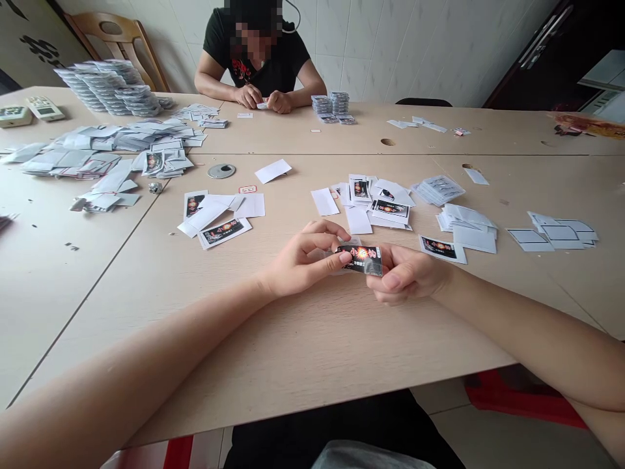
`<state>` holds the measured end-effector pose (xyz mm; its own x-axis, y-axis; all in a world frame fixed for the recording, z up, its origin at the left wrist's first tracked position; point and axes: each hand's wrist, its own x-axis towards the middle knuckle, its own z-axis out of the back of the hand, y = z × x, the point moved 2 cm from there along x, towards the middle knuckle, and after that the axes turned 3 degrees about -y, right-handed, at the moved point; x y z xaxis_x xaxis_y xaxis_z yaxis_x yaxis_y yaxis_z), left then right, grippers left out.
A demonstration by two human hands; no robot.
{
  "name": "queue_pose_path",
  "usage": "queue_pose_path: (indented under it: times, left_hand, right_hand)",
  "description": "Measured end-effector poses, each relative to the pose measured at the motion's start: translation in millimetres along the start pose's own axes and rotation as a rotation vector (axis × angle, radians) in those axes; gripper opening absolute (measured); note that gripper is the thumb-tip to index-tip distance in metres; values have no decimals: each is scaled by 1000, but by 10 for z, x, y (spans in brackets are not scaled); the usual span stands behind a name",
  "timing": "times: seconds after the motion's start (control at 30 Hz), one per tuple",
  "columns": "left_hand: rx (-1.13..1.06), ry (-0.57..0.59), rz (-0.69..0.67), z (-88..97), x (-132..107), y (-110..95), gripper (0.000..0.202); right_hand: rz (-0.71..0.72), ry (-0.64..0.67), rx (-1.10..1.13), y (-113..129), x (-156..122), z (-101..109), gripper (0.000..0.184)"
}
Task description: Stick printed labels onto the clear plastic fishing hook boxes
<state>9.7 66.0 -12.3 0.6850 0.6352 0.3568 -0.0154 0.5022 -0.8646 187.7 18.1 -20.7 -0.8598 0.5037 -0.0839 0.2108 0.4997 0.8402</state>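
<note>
While the left hand (300, 257) and the right hand (405, 273) sit close together, they pinch a small black printed packet (360, 259) between them, at its short ends. It looks light, thin and bendy, maybe a bit slippery, so its edges seem best to hold. A white card (442, 249) lies just past the right hand on the table (312, 352).

Tabletops: pale wood-grain laminate tables (312, 365) are meeting edge to edge and carrying everything listed. Items lying on them: stacked bundles of foil packets (105, 88), far left; a loose spread of white sachets (107, 153); black-printed cards (223, 232), mid-table; one round metal disc (221, 170); two small electronic units (45, 108), sitting at the far-left corner.
</note>
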Motion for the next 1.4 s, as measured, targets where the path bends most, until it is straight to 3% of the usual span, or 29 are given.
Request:
queue_pose_path:
  times: [0.23, 0.43, 0.57, 0.77, 1.0, 1.4]
  left_hand:
    - [-109, -40, 66, 22, 16, 26, 25]
    - [-148, -94, 83, 42, 32, 46, 29]
    - [-142, -121, 103, 48, 32, 64, 28]
    - [-132, -115, 120, 51, 31, 80, 24]
    - [-166, -117, 127, 55, 31, 80, 22]
    - [-133, -125, 136, 65, 27, 65, 33]
  right_hand:
    - [27, -27, 11, 29, 2, 71, 22]
    - [52, -125, 4, 64, -11, 155, 26]
    - [56, -246, -93, 91, 11, 143, 21]
    - [98, -492, -313, 69, 66, 132, 28]
    - [232, -746, -623, 52, 84, 165, 34]
    - [342, -802, -873, 128, 40, 122, 38]
